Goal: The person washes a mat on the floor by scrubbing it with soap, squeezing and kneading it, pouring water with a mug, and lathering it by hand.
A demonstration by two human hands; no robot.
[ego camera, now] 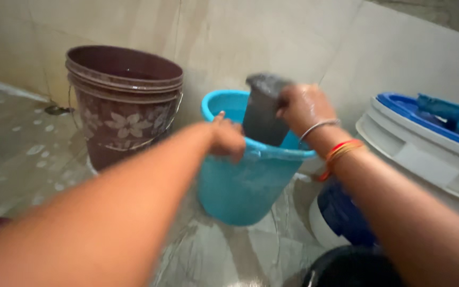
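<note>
The grey cloth (264, 111) is hanging over the rim of the turquoise bucket (240, 186), at about one o'clock from the middle of the view, its lower end dipping inside the bucket. The right hand (301, 106) is clenching around the cloth's upper edge from the right side, with a silver bangle and red and orange threads sitting on the wrist. The left hand (227, 139) is gripping the bucket's near rim, fingers curling over the edge, just beside the cloth at its eight o'clock. The bucket is standing on the wet tiled floor (22, 159) close to the wall. At its ten o'clock the brown flowered bucket (123, 114) is standing upright, near but apart. At three o'clock the white tub (426, 159) with a blue lid is lying tilted, and a dark round container (351, 268) is showing at five o'clock.
</note>
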